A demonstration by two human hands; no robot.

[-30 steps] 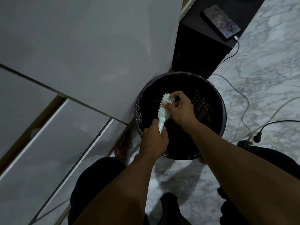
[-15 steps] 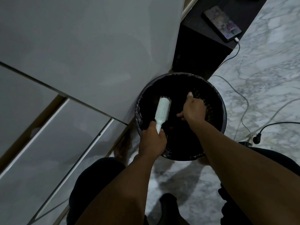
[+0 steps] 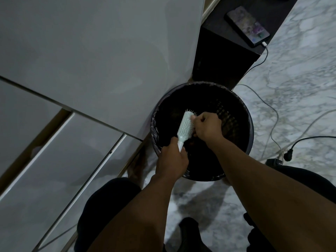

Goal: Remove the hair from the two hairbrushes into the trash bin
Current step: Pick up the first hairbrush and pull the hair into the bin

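Observation:
A pale mint hairbrush (image 3: 185, 127) hangs over the round black trash bin (image 3: 247, 120), bristles facing right. My left hand (image 3: 171, 161) grips its handle from below. My right hand (image 3: 207, 125) is pressed against the bristle side of the brush head, fingers curled in among the bristles. Whether hair is pinched in those fingers is too dark to tell. The bin has a dark liner and a perforated wall. Only one brush is in view.
White cabinet doors and drawers (image 3: 91, 60) stand to the left, touching the bin. A dark low table (image 3: 227, 51) behind the bin carries a phone (image 3: 247, 26) on a charging cable. Cables and a plug (image 3: 288, 154) lie on the marble floor at right.
My right hand went from the brush head down into the bin, then came back up onto the bristles. The brush tilted slightly; my left hand kept hold of the handle.

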